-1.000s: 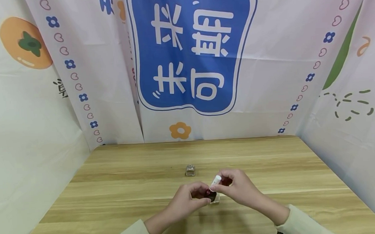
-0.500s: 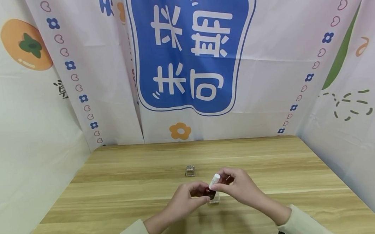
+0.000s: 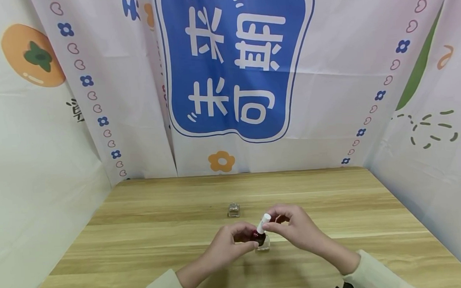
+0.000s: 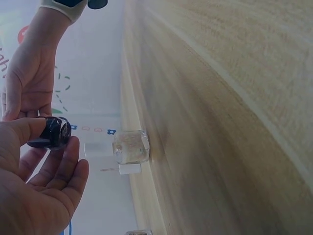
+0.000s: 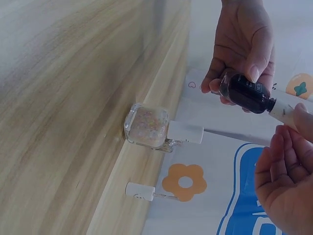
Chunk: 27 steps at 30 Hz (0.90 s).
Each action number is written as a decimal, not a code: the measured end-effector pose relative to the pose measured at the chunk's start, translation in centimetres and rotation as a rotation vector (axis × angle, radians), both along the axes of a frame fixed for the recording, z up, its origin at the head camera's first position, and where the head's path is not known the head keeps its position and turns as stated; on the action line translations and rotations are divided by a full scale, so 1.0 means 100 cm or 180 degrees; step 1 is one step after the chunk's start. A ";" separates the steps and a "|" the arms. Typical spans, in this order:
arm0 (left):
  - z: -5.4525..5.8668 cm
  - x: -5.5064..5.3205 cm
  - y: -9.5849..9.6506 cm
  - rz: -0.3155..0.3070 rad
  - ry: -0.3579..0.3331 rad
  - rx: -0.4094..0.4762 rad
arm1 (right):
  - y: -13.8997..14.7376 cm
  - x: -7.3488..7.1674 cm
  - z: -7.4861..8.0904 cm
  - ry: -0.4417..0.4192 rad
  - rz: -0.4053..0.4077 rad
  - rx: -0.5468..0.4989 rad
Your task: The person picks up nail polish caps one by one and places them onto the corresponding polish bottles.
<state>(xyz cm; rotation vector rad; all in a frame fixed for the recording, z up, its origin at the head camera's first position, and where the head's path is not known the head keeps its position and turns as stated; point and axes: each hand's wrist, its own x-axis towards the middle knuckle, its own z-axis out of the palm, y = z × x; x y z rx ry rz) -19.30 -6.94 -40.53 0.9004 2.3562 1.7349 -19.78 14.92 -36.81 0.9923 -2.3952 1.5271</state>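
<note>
Dark red bottle [image 5: 246, 94] held above the tabletop [image 3: 160, 217], a white cap [image 5: 282, 113] at its neck [image 5: 270, 105]

The glass bottle is tilted and clear of the wood, slightly right of midway between the tabletop's left and right edges. The cap meets its neck, though whether it is screwed down or loose cannot be told, nor whether it is being tightened or undone. Judging from this, work on the bottle is under way and not finished.

The left hand [image 3: 231, 247] pinches the bottle's body, thumb on one side and curled fingers on the other. The right hand [image 3: 293, 230] pinches the white cap between thumb and fingertips, its remaining fingers loosely bent.

Just below, a clear glitter bottle [image 5: 148, 126] stands upright on the tabletop with its own cap [image 5: 187, 132] on; that one looks complete. Near it, a loose cap [image 5: 140, 191] stands top down, its thin brush [image 5: 166, 197] pointing up.

Farther toward the far edge, about midway across, stands a small silvery bottle [image 3: 234, 210] with no white cap visible on it. The loose cap probably belongs there, so closing that bottle appears to remain undone.

Beyond the far edge hangs a printed cloth [image 3: 329, 91] with a blue panel [image 3: 230, 65] and an orange flower [image 3: 215, 161].
</note>
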 end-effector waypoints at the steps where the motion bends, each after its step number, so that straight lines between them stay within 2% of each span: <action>1: -0.001 0.000 0.000 -0.0003 -0.0001 -0.0004 | 0.000 0.000 0.000 0.0013 0.0025 0.0016; 7: -0.003 -0.001 0.000 -0.0038 0.0051 0.0011 | 0.002 -0.001 0.000 0.0042 0.0120 0.0111; 12: -0.005 -0.002 0.001 -0.0035 0.0056 0.0012 | 0.002 -0.002 -0.002 0.0011 0.0076 0.0139; 19: -0.006 -0.001 0.001 -0.0053 0.0051 0.0048 | -0.003 -0.001 -0.008 -0.0110 -0.0196 0.0067; 27: -0.005 0.000 0.001 0.0034 0.0032 0.0015 | -0.009 0.002 -0.013 -0.0095 -0.0474 -0.0083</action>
